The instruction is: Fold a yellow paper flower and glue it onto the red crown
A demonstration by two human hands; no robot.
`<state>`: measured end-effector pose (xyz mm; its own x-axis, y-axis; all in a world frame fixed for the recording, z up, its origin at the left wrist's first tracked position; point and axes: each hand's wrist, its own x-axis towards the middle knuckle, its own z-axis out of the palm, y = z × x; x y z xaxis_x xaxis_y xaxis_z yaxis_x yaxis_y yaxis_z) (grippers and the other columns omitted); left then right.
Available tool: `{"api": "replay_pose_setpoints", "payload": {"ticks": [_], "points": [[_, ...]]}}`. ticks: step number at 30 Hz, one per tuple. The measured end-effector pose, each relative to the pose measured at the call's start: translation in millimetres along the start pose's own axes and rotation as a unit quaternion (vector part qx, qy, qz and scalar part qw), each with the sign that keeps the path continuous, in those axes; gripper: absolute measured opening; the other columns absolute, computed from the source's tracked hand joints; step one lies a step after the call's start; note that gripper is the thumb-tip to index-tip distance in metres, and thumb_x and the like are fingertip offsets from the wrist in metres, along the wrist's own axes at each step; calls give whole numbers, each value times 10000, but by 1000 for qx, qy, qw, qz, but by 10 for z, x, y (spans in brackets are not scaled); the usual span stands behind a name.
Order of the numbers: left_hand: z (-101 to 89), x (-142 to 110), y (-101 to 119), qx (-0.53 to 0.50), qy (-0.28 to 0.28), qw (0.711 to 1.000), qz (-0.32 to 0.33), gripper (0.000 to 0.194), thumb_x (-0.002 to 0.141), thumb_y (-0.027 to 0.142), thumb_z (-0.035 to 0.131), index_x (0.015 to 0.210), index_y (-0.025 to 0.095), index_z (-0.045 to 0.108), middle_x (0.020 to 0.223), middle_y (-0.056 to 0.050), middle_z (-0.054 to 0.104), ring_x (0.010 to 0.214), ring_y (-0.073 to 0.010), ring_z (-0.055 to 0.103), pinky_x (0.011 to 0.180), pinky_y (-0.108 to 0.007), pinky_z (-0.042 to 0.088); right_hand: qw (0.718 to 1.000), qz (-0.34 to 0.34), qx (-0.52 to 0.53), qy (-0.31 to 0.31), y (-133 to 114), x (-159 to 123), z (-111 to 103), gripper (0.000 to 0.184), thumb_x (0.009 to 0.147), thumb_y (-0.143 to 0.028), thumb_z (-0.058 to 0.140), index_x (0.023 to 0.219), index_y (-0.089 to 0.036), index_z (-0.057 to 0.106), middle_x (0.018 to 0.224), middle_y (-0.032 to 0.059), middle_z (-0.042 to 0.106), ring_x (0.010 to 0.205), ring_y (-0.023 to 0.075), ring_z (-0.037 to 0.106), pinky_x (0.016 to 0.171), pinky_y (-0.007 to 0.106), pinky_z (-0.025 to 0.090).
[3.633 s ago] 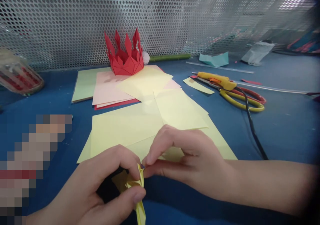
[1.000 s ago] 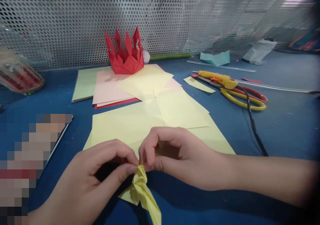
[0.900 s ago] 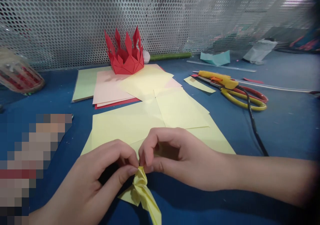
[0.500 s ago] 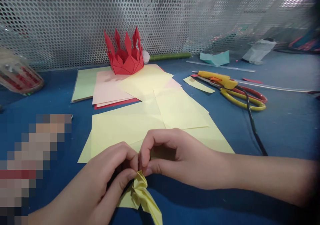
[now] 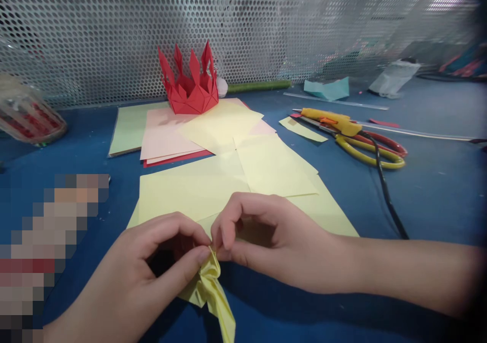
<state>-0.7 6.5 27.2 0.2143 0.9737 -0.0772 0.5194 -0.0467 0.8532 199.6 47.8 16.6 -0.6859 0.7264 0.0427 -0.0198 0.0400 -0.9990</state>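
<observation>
Between my two hands is a folded piece of yellow paper, creased and twisted, its lower end hanging toward me. My left hand pinches its upper tip between thumb and fingers. From the other side, my right hand pinches at the same tip, its thumb and fingertips pressed together and partly hidden. Flat yellow paper sheets lie just beyond my hands on the blue table.
A red folded-paper crown stands at the back on pink sheets. To the right lie a yellow glue gun with a black cord and scissors. A jar stands at the far left, before a perforated metal panel.
Both hands have risen slightly with the folded yellow paper, and its hanging end has swung a little to the left. My left hand's grip looks more spread out.
</observation>
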Motion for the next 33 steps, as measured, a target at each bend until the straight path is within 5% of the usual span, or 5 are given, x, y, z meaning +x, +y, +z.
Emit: {"api": "replay_pose_setpoints", "payload": {"ticks": [17,33], "points": [[1,-4,49,-3,-33,999,-43,174,799,378,584,702,266,675,674,46,679,658,-143,622,580,-227,451,985,-125,-115,-30,16,-52,-23,220,873,-75,565,801,-215,413,861,40,618,751,123,611,674,241,532],[-7,13,-106,-16,-44,999,17,143,829,384,648,833,263,724,675,15,715,621,-161,655,533,-214,506,980,-148,-130,5,47,-66,4,315,760,83,482,711,-216,394,786,-19,606,751,108,678,680,213,561]]}}
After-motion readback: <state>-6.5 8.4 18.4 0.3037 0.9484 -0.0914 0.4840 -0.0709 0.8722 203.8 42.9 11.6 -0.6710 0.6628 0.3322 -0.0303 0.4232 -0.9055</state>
